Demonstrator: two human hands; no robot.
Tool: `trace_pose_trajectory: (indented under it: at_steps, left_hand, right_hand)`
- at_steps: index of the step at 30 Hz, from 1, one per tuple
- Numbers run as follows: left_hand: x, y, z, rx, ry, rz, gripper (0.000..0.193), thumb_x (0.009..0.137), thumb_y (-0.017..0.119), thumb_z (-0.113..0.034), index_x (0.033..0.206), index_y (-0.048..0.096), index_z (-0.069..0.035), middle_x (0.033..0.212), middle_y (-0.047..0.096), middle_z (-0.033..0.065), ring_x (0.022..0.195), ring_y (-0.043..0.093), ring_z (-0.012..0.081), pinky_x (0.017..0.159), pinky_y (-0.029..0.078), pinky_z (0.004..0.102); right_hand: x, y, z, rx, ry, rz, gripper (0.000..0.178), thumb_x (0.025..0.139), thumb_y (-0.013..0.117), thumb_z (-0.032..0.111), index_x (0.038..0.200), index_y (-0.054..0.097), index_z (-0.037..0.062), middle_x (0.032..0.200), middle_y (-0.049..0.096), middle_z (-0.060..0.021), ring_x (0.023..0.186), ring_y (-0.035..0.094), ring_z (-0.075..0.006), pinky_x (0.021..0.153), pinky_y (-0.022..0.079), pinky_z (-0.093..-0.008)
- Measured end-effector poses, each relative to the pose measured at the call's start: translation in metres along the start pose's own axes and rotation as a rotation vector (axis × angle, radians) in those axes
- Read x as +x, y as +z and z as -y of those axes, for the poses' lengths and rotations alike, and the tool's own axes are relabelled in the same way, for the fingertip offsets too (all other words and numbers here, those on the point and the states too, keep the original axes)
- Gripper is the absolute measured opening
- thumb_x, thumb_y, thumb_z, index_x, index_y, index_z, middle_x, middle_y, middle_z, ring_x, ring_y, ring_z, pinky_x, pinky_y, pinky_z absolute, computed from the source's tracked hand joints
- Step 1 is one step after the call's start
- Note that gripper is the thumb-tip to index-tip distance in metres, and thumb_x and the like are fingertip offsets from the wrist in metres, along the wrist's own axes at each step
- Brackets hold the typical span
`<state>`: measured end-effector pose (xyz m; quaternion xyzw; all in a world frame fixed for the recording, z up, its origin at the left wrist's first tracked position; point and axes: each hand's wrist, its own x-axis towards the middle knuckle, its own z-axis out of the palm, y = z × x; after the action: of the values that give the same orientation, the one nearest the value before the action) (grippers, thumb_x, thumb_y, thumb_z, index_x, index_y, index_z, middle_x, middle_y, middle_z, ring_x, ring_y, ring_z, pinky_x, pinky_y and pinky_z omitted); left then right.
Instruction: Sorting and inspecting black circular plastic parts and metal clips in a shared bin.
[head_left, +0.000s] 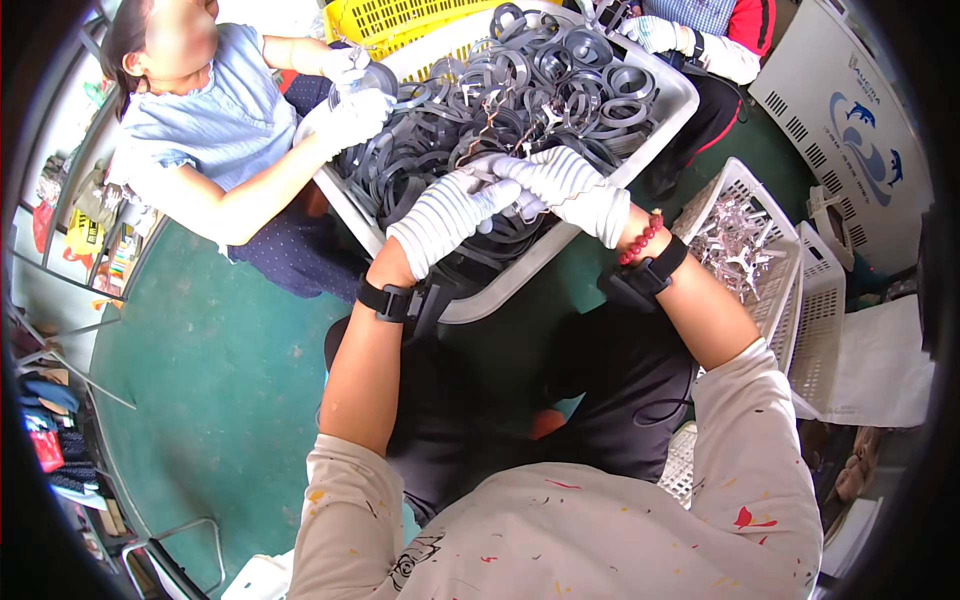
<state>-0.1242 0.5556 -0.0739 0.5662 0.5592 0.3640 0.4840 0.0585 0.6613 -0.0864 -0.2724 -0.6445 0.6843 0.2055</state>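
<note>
Both my hands wear white knit gloves and meet over the near edge of a big grey crate [668,112] heaped with dark metal rings [545,80]. My left hand [452,215] and my right hand [572,190] together pinch a small grey ring part [492,165] between their fingertips, just above the pile. A thin wavy wire spring [487,118] rises from the heap right behind my fingers. Black straps sit on both wrists, and a red bead bracelet is on the right one.
A person in a light blue top sits at the left, gloved hands [352,100] holding a ring over the crate. Another person's gloved hand [652,32] reaches in at the top right. A yellow crate [385,18] stands behind. A white basket [778,255] of small metal pieces stands at my right.
</note>
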Motion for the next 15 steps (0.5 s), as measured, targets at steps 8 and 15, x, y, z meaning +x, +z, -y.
trace_pose_trajectory:
  at_steps: [8, 15]
  left_hand:
    - [0.005, -0.016, 0.021, -0.018, 0.3, -0.346, 0.069, 0.092, 0.075, -0.001, 0.154, 0.045, -0.001, 0.112, 0.068, 0.0043, 0.099, 0.061, 0.0095, 0.092, 0.051, 0.0248]
    - [0.029, -0.02, 0.028, -0.233, 0.181, -0.508, 0.045, 0.096, 0.068, 0.005, 0.139, 0.061, -0.001, 0.117, 0.069, 0.007, 0.098, 0.064, 0.0096, 0.086, 0.056, 0.0238]
  right_hand:
    - [0.036, -0.06, -0.026, -1.035, -0.198, -0.192, 0.044, 0.104, 0.059, 0.04, 0.111, 0.075, -0.0005, 0.095, 0.077, -0.0183, 0.085, 0.075, -0.027, 0.076, 0.057, -0.0374]
    - [0.049, -0.038, -0.042, -1.443, -0.016, -0.074, 0.031, 0.093, 0.067, 0.037, 0.103, 0.08, 0.0115, 0.094, 0.076, -0.0173, 0.092, 0.073, -0.0375, 0.086, 0.057, -0.0456]
